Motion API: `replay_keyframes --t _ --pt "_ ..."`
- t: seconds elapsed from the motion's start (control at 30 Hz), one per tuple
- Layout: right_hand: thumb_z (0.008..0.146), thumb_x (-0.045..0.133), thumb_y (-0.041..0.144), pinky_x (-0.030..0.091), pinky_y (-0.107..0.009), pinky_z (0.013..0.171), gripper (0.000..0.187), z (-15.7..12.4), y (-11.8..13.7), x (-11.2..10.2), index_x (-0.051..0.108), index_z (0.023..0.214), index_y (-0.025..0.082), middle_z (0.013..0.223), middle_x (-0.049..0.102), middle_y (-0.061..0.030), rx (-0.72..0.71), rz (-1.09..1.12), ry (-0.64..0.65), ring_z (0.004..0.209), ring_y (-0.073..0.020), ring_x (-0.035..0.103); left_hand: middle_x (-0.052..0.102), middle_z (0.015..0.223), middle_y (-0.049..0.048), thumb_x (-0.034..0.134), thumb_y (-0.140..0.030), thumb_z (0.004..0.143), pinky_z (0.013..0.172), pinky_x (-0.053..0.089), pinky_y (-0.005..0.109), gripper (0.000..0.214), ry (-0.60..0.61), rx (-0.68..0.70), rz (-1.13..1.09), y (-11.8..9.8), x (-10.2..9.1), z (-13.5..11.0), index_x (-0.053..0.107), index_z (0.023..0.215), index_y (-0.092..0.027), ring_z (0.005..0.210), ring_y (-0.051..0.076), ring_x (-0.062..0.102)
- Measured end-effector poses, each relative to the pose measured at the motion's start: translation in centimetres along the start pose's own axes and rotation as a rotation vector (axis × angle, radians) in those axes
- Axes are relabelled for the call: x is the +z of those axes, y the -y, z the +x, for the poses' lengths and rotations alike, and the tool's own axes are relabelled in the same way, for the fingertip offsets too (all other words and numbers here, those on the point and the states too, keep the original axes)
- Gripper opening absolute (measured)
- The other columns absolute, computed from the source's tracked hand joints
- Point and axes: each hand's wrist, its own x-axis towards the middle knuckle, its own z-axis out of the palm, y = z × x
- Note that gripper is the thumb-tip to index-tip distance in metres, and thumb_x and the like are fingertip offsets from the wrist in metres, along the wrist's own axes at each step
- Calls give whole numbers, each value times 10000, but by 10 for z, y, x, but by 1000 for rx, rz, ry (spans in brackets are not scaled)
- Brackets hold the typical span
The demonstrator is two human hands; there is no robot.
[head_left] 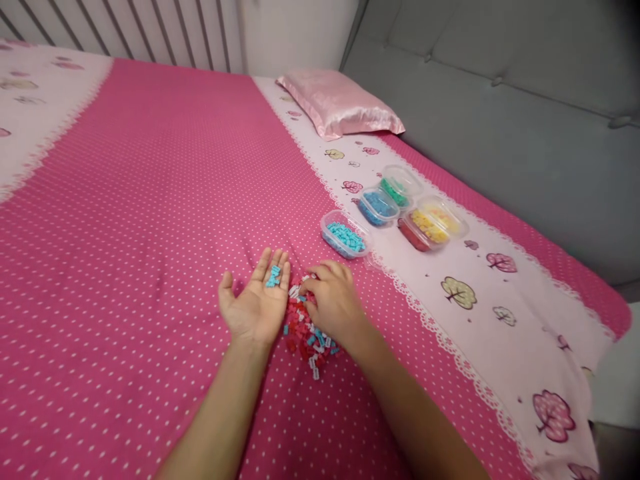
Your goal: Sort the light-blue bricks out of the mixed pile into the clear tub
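Observation:
My left hand [256, 300] lies palm up on the pink dotted bedspread [125, 233], fingers stretched out, with a few small light-blue pieces [273, 275] resting on the fingers. My right hand [333, 300] is palm down over a heap of small red, white and light-blue pieces [305, 337], its fingertips pinched together at the heap's far edge. What the fingertips hold, if anything, is too small to make out. A clear tub [345, 237] with light-blue pieces stands just beyond the hands.
More clear tubs stand further right: a blue one [379, 205], a green one [400, 187], and a red and yellow pair [431, 225]. A pink satin pillow [340, 103] lies at the back. A grey padded headboard [500, 120] runs along the right.

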Motion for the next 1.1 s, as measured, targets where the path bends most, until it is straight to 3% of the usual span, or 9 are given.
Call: replay_keyframes --t 0.17,0.27,0.47,0.6,0.83,1.0,1.1 --pt "660 619 118 319 -488 984 118 19 3 -6 693 706 197 954 663 -100 -79 -55 53 1034 -291 487 595 1163 227 454 -468 779 885 525 390 639 -3 -13 -19 -1 0 0 462 1252 -38 1160 298 550" --pt "636 629 145 291 -491 1013 93 23 -3 -14 689 671 207 953 678 -75 -65 -1 12 1034 -279 504 586 1190 221 445 -473 785 877 528 391 627 -10 -28 -28 -1 1 -1 464 1262 -67 1155 294 555" --pt "698 615 198 351 -468 993 99 15 -8 -43 693 747 233 1021 677 -35 3 204 -288 1057 -246 523 559 1237 230 421 -501 801 896 516 373 682 40 -57 30 7 6 -7 438 1296 -32 1180 297 535" --pt "746 598 186 374 -453 1008 128 1 -1 -49 689 820 239 1075 656 -33 -22 299 -442 1122 -235 491 537 1262 245 410 -522 823 875 523 352 717 123 -180 55 18 9 -15 413 1315 0 1158 282 551" --pt "777 599 223 368 -494 1019 154 -7 -4 -31 699 888 258 1136 625 -31 -73 332 -348 1184 -253 439 556 1227 220 410 -537 836 798 546 350 666 143 -343 8 28 8 -22 439 1314 -75 1075 258 598" --pt "798 608 227 370 -485 1017 203 -7 -18 -35 682 982 270 1145 625 -36 -35 348 -402 1156 -236 472 514 1294 238 412 -513 838 813 546 362 686 99 -287 -24 20 11 -18 380 1360 -69 1150 287 556" --pt "731 710 292 353 -485 1026 156 -13 -34 -38 685 880 257 1183 604 -41 -18 358 -310 1172 -246 461 481 1331 255 396 -509 838 925 496 400 733 116 -206 -18 10 14 -14 321 1385 -27 1240 309 477"
